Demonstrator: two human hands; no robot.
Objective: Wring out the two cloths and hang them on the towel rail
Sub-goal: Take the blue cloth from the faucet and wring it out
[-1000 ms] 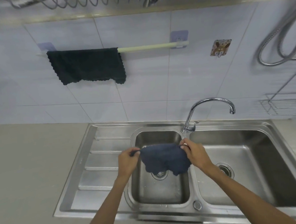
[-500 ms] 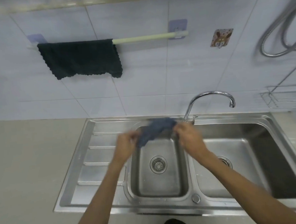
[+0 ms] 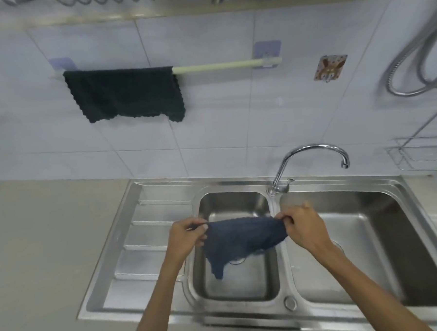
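A dark blue cloth [image 3: 241, 237] hangs spread between my two hands above the small left sink basin [image 3: 233, 205]. My left hand [image 3: 184, 236] pinches its left top corner and my right hand [image 3: 304, 228] pinches its right top corner. The cloth's lower edge droops into the basin and hides the drain. A black cloth [image 3: 125, 94] is draped over the left half of the pale green towel rail [image 3: 225, 65] on the tiled wall. The rail's right half is bare.
A chrome tap [image 3: 310, 158] arches over the divider toward the large right basin [image 3: 364, 254]. The ribbed drainboard [image 3: 145, 240] lies left of the basins. A wire rack [image 3: 419, 154] and a metal hose [image 3: 414, 61] hang at right. A beige counter [image 3: 47, 250] spans the left.
The blue cloth went up bunched toward the tap half a second ago, and now it is down again and spread out flat between my hands over the small basin.
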